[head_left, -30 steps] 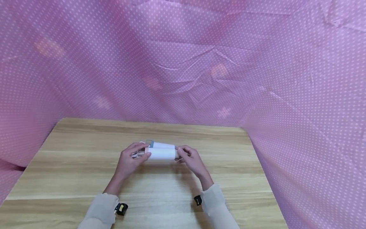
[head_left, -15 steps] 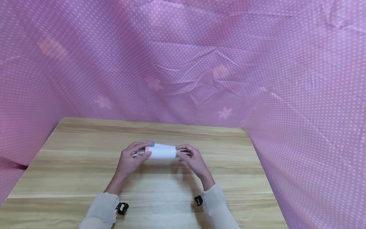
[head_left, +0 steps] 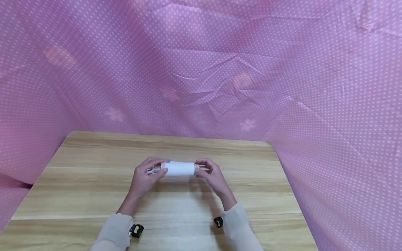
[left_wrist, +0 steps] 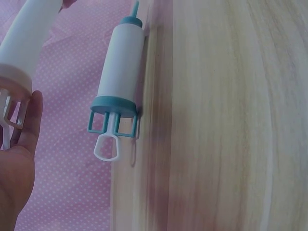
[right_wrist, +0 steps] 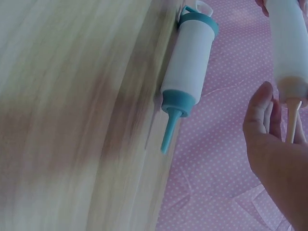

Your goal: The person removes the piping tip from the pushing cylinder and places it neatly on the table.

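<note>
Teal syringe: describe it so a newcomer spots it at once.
On the table, look just beyond the peach syringe held between the left hand and right hand. Lying there, mostly hidden in the head view, is the teal syringe. Its teal nozzle and collar set it apart from the peach one.
</note>
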